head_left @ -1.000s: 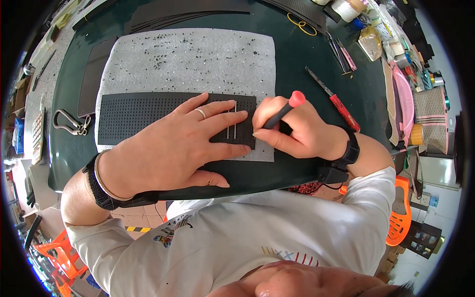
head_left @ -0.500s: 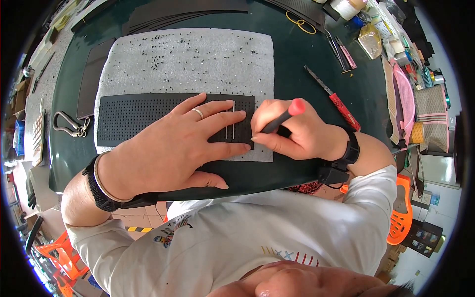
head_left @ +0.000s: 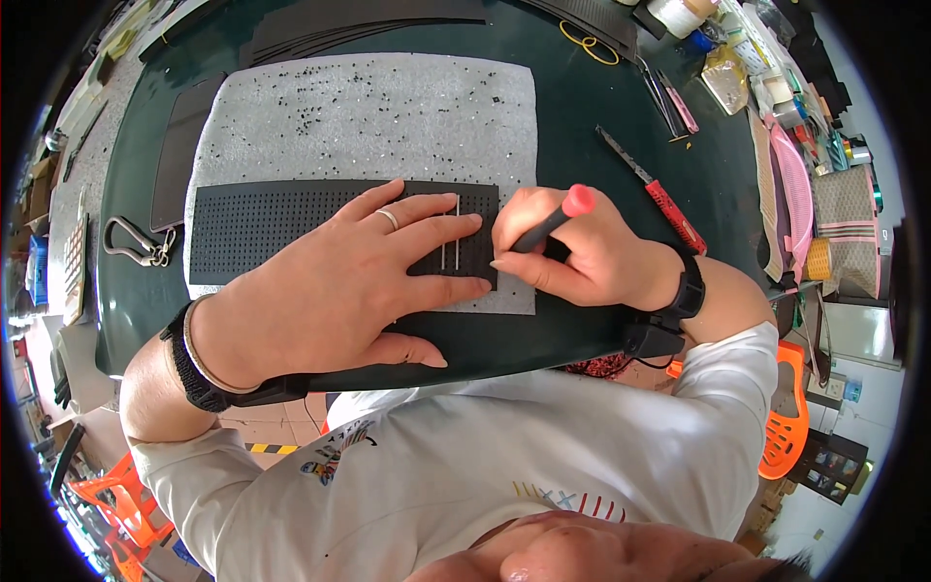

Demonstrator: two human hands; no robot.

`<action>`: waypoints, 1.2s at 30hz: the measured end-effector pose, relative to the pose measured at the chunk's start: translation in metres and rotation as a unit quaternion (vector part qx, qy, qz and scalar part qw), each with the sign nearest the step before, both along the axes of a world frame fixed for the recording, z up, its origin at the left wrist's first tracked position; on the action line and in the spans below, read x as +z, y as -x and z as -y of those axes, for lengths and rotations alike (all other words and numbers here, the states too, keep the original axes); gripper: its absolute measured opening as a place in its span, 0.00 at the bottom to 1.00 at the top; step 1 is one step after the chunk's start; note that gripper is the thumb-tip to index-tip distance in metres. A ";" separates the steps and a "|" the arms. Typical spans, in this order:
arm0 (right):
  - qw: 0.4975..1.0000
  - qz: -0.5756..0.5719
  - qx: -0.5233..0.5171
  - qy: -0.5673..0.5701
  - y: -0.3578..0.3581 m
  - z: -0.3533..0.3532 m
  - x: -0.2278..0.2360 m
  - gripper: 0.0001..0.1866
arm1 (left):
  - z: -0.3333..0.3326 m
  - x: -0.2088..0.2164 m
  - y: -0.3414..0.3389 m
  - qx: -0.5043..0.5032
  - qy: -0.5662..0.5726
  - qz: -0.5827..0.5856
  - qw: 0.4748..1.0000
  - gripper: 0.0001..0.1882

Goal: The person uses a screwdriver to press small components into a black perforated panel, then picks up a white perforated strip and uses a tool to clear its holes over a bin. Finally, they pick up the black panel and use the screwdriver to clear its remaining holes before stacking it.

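Observation:
A black sheet full of small holes (head_left: pixel 262 228) lies along the near part of a white foam pad (head_left: pixel 388 116). My left hand (head_left: pixel 339 262) rests flat across the sheet with fingers spread, pressing on its right part. Two thin pale strips (head_left: pixel 458 254) show between those fingers. At the sheet's right end, my right hand (head_left: pixel 572 257) is closed round a hand tool with a black handle and red end cap (head_left: pixel 576 201). Its working tip is hidden under the fingers, so its exact kind does not show.
Tiny black bits dot the pad. Right of it lie a red-handled knife (head_left: pixel 669 209), black tweezers (head_left: pixel 662 102) and a pink-handled tool (head_left: pixel 679 105). Dark sheets (head_left: pixel 359 29) are stacked at the back. A dark flat panel (head_left: pixel 184 155) and a looped strap (head_left: pixel 141 242) sit at left.
The red end of the tool has tipped slightly to the left and nearer to me as my right hand shifts a little. My left hand stays almost in place.

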State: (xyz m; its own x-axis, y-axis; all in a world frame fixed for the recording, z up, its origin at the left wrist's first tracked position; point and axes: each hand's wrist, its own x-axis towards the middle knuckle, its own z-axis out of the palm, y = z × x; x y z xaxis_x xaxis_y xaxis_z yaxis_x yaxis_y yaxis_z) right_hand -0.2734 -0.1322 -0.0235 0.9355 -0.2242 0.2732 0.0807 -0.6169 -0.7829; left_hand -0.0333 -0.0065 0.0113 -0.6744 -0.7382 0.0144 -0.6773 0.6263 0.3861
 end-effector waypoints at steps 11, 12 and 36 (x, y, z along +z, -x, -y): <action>1.000 0.018 -0.009 0.017 0.000 -0.001 -0.001 0.11 | 0.000 0.000 0.000 0.001 0.002 -0.004 1.000 0.31; 1.000 0.026 -0.008 0.014 -0.001 -0.001 -0.002 0.11 | 0.000 0.000 0.000 0.001 0.004 -0.003 1.000 0.31; 0.999 0.030 -0.010 0.029 -0.001 0.002 -0.003 0.11 | 0.000 -0.001 0.000 -0.001 0.015 0.005 1.000 0.31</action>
State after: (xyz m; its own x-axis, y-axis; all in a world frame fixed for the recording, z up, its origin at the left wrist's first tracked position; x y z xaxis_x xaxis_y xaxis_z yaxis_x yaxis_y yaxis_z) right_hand -0.2720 -0.1342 -0.0265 0.9125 -0.2252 0.3416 0.1134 -0.6632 -0.7399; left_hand -0.0337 -0.0068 0.0102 -0.6763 -0.7361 0.0297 -0.6796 0.6390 0.3604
